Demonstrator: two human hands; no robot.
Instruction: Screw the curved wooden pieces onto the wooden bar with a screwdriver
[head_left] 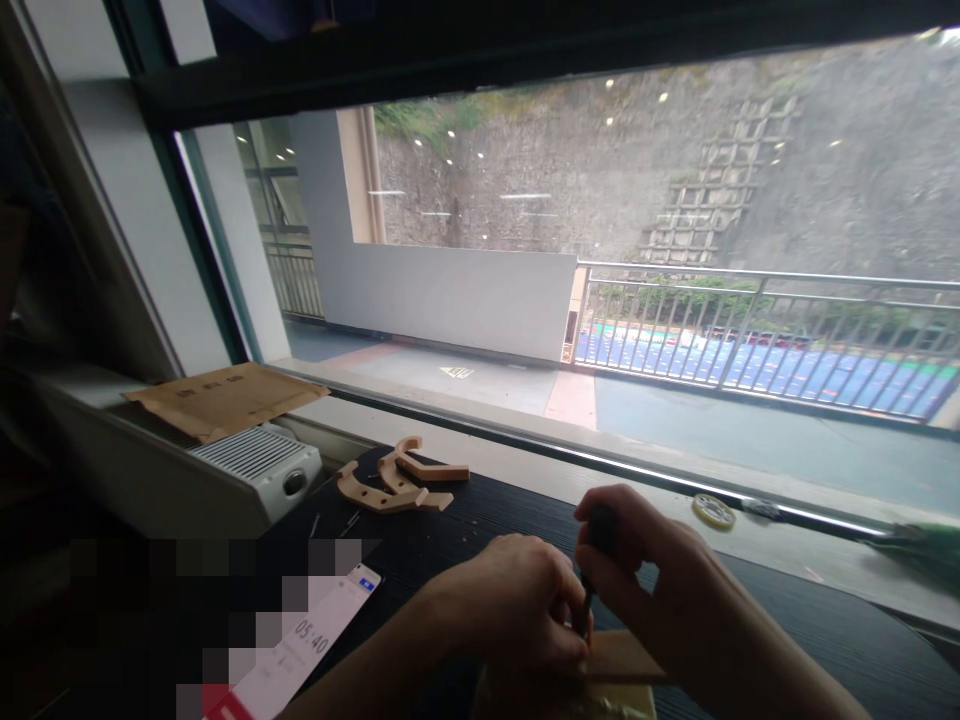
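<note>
My right hand (649, 560) is wrapped round the dark handle of a screwdriver (602, 530), which stands nearly upright. The shaft runs down to a flat piece of light wood (626, 653) near the table's front edge. Closed fingers of my left hand (514, 595) pinch beside the screwdriver's tip, over the wood; what lies between them is hidden. Beneath the wood is a yellowish block or pack (637, 700), only partly visible. Farther back on the dark table lie several curved wooden pieces with holes (386, 495).
A phone (334, 615) showing 05:40 lies at left, partly pixelated. Thin metal bits (351, 522) lie behind it. A brown envelope (232, 395) rests on a white slatted appliance (281, 485). A yellow-rimmed roll (712, 511) sits on the sill, below the large window.
</note>
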